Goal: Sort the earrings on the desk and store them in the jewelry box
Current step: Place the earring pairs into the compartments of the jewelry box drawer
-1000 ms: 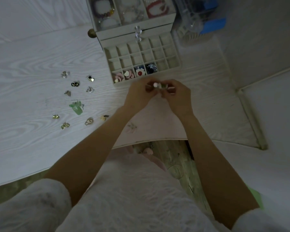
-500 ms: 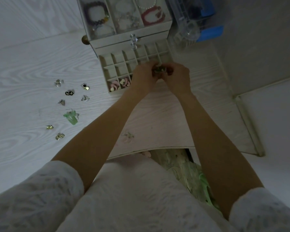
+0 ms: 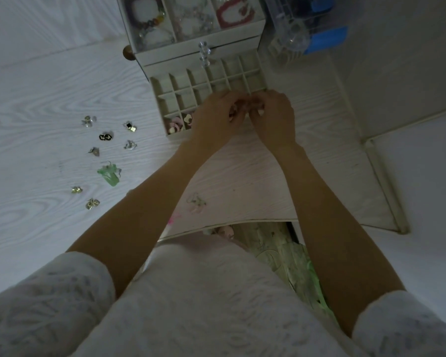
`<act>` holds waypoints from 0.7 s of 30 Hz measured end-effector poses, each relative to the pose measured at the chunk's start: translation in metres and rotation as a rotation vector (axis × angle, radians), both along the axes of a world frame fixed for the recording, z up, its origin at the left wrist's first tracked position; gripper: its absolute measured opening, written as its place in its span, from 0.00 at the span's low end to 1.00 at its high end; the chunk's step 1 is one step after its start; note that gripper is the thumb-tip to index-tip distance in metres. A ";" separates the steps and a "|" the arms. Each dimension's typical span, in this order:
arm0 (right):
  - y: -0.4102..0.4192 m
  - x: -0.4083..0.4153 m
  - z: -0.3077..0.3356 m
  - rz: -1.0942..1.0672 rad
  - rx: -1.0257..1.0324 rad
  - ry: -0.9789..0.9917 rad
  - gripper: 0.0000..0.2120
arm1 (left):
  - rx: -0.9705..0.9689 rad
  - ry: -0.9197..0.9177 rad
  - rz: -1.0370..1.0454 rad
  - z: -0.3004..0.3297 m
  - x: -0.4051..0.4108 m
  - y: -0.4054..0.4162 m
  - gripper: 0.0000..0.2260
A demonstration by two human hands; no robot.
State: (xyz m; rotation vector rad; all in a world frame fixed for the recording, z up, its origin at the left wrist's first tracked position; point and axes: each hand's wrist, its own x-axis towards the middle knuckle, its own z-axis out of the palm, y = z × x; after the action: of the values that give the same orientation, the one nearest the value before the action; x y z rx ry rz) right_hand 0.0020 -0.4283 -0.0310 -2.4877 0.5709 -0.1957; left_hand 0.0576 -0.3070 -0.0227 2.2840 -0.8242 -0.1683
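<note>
From the head view, my left hand (image 3: 218, 114) and right hand (image 3: 273, 117) met over the jewelry box (image 3: 209, 81) drawer's front cells, fingers curled close, seemingly pinching an unseen earring for dropping, while loose earrings (image 3: 106, 136) waited leftward.

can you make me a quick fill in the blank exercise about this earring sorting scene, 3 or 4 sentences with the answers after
1. Both hands, left hand and right hand, meet over the open ____ of the jewelry box.
2. The loose earrings on the desk lie to the person's ____.
3. The largest loose earring on the desk is ____ in colour.
4. The box's top tray holds a ____ bracelet at its right end.

Answers: drawer; left; green; red
</note>
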 end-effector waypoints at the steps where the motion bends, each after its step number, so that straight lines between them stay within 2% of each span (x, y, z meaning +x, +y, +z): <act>1: 0.002 -0.005 0.003 0.026 -0.011 -0.031 0.10 | 0.005 -0.044 0.001 0.004 -0.005 0.010 0.10; 4: 0.016 -0.030 0.012 0.080 -0.025 -0.091 0.10 | -0.015 -0.052 0.037 0.015 -0.025 0.045 0.09; 7: 0.046 -0.061 0.008 0.114 0.004 -0.034 0.10 | 0.031 0.166 0.103 0.012 -0.046 0.084 0.06; 9: 0.065 -0.078 -0.002 0.173 0.097 0.057 0.10 | 0.110 0.249 0.102 0.005 -0.059 0.109 0.08; 12: 0.089 -0.099 -0.018 0.288 0.204 0.206 0.16 | 0.280 0.238 0.083 -0.006 -0.078 0.138 0.17; 15: 0.112 -0.110 -0.024 0.318 0.212 0.240 0.20 | 0.380 0.195 0.033 -0.015 -0.095 0.147 0.23; 18: 0.128 -0.111 -0.022 0.330 0.177 0.228 0.18 | 0.387 0.142 0.030 -0.021 -0.107 0.145 0.22; 21: 0.133 -0.109 -0.019 0.351 0.140 0.202 0.14 | 0.324 0.113 0.060 -0.023 -0.111 0.145 0.17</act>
State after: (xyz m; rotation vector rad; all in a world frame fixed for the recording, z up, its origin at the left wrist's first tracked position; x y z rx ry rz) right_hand -0.1075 -0.2954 -0.0504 -2.4366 0.2101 0.2260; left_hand -0.0537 -0.1623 -0.0452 2.5696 -0.7105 -0.4270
